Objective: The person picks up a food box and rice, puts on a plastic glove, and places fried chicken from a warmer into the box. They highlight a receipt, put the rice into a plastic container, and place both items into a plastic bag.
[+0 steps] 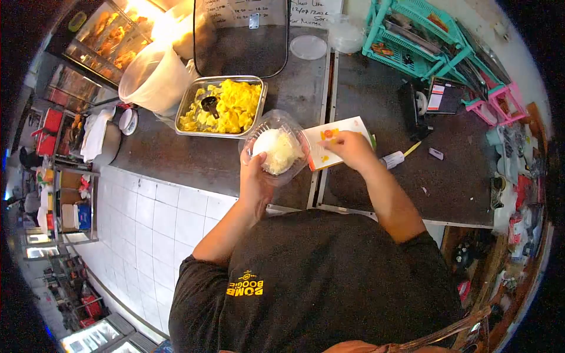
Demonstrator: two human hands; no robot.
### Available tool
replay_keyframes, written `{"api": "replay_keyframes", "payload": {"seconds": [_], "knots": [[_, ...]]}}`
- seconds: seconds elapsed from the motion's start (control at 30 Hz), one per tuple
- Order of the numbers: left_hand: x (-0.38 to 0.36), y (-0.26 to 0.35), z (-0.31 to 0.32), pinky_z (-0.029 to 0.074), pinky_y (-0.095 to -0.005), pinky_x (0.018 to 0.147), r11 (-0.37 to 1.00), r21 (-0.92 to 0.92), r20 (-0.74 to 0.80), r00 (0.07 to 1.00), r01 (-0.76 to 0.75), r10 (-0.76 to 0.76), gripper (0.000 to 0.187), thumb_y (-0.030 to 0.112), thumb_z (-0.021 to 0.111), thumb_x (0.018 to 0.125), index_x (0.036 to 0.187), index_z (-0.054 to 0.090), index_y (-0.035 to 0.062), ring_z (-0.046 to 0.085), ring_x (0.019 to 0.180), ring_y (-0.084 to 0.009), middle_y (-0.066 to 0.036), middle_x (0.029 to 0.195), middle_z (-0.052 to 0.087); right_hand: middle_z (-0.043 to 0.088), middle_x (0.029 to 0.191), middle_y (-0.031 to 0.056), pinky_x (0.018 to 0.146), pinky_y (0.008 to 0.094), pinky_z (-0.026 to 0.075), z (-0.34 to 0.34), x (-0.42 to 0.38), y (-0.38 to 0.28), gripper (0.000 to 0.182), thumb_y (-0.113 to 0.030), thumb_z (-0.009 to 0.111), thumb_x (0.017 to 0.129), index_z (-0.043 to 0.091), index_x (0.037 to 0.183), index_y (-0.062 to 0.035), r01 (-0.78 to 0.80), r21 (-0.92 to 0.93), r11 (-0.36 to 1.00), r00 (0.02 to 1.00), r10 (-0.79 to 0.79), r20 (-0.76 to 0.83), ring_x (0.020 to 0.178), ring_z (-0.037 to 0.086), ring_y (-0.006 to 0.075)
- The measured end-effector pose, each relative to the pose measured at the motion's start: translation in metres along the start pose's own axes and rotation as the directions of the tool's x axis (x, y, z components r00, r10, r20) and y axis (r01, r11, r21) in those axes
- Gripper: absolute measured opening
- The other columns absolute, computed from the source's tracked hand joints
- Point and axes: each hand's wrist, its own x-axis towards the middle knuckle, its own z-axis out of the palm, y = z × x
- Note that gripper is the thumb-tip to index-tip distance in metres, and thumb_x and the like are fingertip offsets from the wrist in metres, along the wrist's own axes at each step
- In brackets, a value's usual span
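My left hand [256, 176] is closed around the near-left side of a clear round plastic bowl [300, 159], tilted toward me above the counter edge. In the bowl lie a white rounded mound that looks like rice [268, 141] and a pale, crumbly yellowish food [283, 156]. To its right, my right hand [353, 149] is over a flat white card or box [348, 125] with orange and yellow marks. Its fingers are bent together at the surface; whatever they pinch is too small to name. A metal tray [223, 134] of yellow scrambled egg [238, 106] with a black scoop [209, 106] stands beyond the bowl.
On the dark counter [159, 156] stands a white tub [147, 79] at left. A dark mesh cover [241, 53] is behind the tray. Teal racks [406, 59], a pink holder [507, 103] and a white-and-yellow cutter-like tool [393, 159] are at right. A gap divides the counter.
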Motion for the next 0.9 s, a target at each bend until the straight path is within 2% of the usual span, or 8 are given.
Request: {"api": "replay_keyframes", "payload": {"seconds": [0.07, 0.2, 0.27, 0.53, 0.63, 0.77, 0.87, 0.9], "knots": [[-0.001, 0.004, -0.001, 0.039, -0.0458, 0.092, 1.000, -0.012, 0.019, 1.000, -0.015, 0.016, 0.056, 0.010, 0.048, 0.077, 0.127, 0.023, 0.0096, 0.040, 0.113, -0.0278, -0.015, 0.122, 0.036, 0.055, 0.060, 0.0089, 0.050, 0.0300, 0.040, -0.003, -0.005, 0.002, 0.032, -0.033, 0.063, 0.077, 0.059, 0.078, -0.0009, -0.056, 0.027, 0.998, 0.975, 0.061, -0.216, 0.052, 0.050, 0.0156], [-0.004, 0.010, 0.000, 0.039, -0.0456, 0.092, 0.994, 0.019, 0.031, 0.994, -0.105, 0.105, 0.054, 0.012, 0.047, 0.077, 0.126, 0.025, 0.0091, 0.042, 0.112, -0.0286, -0.015, 0.120, 0.039, 0.058, 0.081, 0.0039, 0.065, 0.0246, 0.041, 0.002, -0.035, -0.033, 0.016, -0.016, 0.055, 0.083, 0.058, 0.087, -0.0008, 0.344, 0.454, 0.822, 0.896, -0.144, -0.420, 0.072, 0.052, 0.0104], [-0.004, 0.010, 0.002, 0.039, -0.0455, 0.092, 0.993, 0.025, 0.021, 0.993, -0.119, 0.118, 0.054, 0.012, 0.048, 0.077, 0.126, 0.026, 0.0089, 0.043, 0.111, -0.0286, -0.015, 0.120, 0.039, 0.057, 0.100, 0.0061, 0.082, 0.0242, 0.039, 0.009, -0.045, -0.044, 0.023, -0.016, 0.052, 0.086, 0.054, 0.101, 0.0001, 0.275, 0.482, 0.832, 0.954, -0.176, -0.241, 0.091, 0.051, 0.0104], [-0.004, 0.019, 0.002, 0.038, -0.0453, 0.092, 0.999, 0.041, 0.072, 0.997, 0.013, -0.016, 0.058, 0.013, 0.050, 0.077, 0.128, 0.023, 0.0085, 0.043, 0.111, -0.0287, -0.015, 0.121, 0.039, 0.054, 0.109, 0.0117, 0.086, 0.0315, 0.039, 0.035, -0.044, -0.048, 0.030, -0.021, 0.044, 0.090, 0.051, 0.109, 0.0006, -0.032, 0.978, 0.207, 0.999, 0.026, 0.027, 0.097, 0.053, 0.0203], [0.018, 0.018, -0.003, 0.039, -0.0443, 0.092, 0.991, 0.075, 0.127, 0.984, 0.113, -0.122, 0.058, 0.014, 0.050, 0.077, 0.128, 0.022, 0.0073, 0.044, 0.111, -0.0279, -0.015, 0.121, 0.039, 0.053, 0.111, 0.0132, 0.086, 0.0345, 0.038, 0.042, -0.042, -0.037, 0.035, -0.028, 0.039, 0.091, 0.047, 0.115, -0.0028, 0.000, 0.990, 0.144, 0.999, 0.047, -0.006, 0.097, 0.053, 0.0226], [0.082, -0.017, 0.001, 0.045, -0.0384, 0.082, 0.912, 0.235, 0.213, 0.897, 0.337, -0.387, 0.051, 0.014, 0.053, 0.076, 0.121, 0.032, 0.0030, 0.051, 0.101, -0.0263, -0.015, 0.109, 0.049, 0.051, 0.116, 0.0112, 0.086, 0.0388, 0.037, 0.017, -0.076, -0.030, 0.042, -0.037, 0.035, 0.090, 0.039, 0.123, -0.0108, -0.133, 0.947, 0.294, 0.905, 0.425, -0.005, 0.101, 0.049, 0.0244], [0.120, -0.051, 0.032, 0.048, -0.0346, 0.067, 0.754, 0.648, 0.315, 0.865, 0.105, -0.391, 0.056, 0.020, 0.059, 0.072, 0.117, 0.035, -0.0022, 0.054, 0.087, -0.0242, -0.016, 0.104, 0.051, 0.054, 0.107, 0.0068, 0.080, 0.0331, 0.039, 0.003, -0.123, 0.001, 0.030, -0.028, 0.041, 0.088, 0.047, 0.112, -0.0110, -0.024, 0.957, 0.288, 0.753, 0.635, -0.172, 0.092, 0.050, 0.0180], [0.127, -0.060, 0.041, 0.048, -0.0346, 0.065, 0.684, 0.717, 0.227, 0.882, 0.135, -0.412, 0.059, 0.022, 0.061, 0.070, 0.116, 0.035, -0.0025, 0.055, 0.086, -0.0244, -0.017, 0.104, 0.051, 0.054, 0.105, 0.0062, 0.078, 0.0330, 0.039, 0.000, -0.143, 0.010, 0.031, -0.029, 0.043, 0.087, 0.048, 0.112, -0.0110, -0.003, 0.964, 0.266, 0.715, 0.675, -0.184, 0.089, 0.050, 0.0174]]}}
